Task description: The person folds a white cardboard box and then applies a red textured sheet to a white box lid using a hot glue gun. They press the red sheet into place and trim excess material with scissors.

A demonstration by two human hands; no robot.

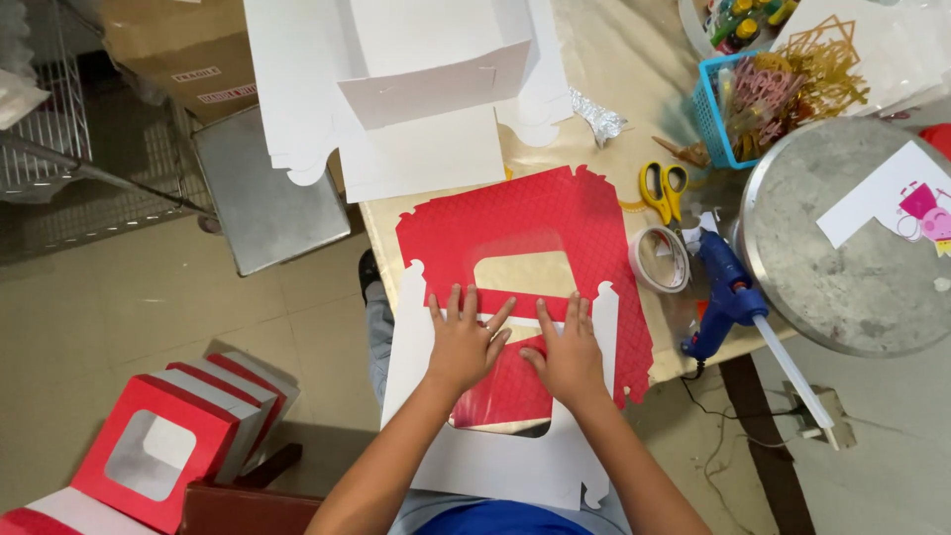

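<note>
A flat red patterned box blank [535, 223] with a rectangular window cutout lies on the table. Its near part is folded over, showing the white underside [495, 461], which also has a window. My left hand [464, 342] and my right hand [570, 352] lie side by side, palms down and fingers spread, pressing on the folded white flap and the red panel just below the window. Neither hand grips anything.
A white unfolded box [426, 79] lies at the table's far side. Yellow-handled scissors [662, 188], a tape roll [660, 260] and a blue glue gun [728, 292] sit to the right, beside a round metal tray [842, 287]. Stacked red boxes [168, 446] stand at the lower left.
</note>
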